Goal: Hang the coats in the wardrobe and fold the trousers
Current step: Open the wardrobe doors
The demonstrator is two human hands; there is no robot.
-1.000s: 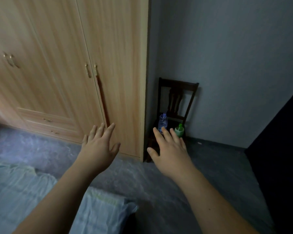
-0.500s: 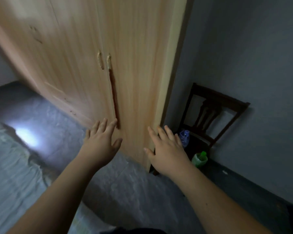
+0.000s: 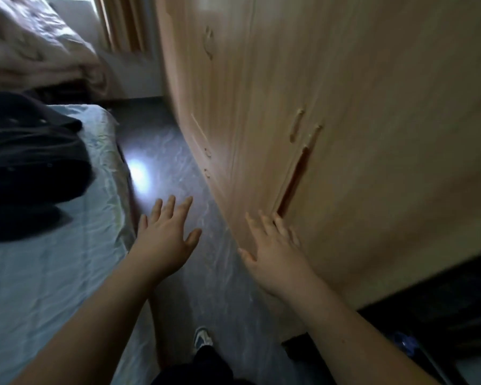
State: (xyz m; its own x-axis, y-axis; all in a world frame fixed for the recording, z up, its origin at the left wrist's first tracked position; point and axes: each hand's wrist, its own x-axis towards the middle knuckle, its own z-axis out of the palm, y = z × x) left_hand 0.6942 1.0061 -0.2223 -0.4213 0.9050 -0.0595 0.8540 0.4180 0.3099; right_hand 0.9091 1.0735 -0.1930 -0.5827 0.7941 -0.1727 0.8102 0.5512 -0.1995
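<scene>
A light wooden wardrobe (image 3: 358, 134) fills the right side, its doors closed apart from a narrow reddish gap below the handles (image 3: 297, 126). Dark clothing (image 3: 25, 168) lies heaped on the bed at the left. My left hand (image 3: 164, 237) is held out over the floor with fingers spread and holds nothing. My right hand (image 3: 272, 245) is held out just in front of the wardrobe's lower door, fingers straight, also empty. Whether it touches the door I cannot tell.
A bed with a pale blue sheet (image 3: 53, 259) runs along the left. A crumpled light quilt (image 3: 31, 43) lies at its far end. Grey floor (image 3: 172, 162) forms a narrow aisle between bed and wardrobe. My shoe (image 3: 203, 337) shows below.
The view has swung left from the chair corner to the aisle, bringing the bed and dark clothing into sight. Both hands stay outstretched and empty.
</scene>
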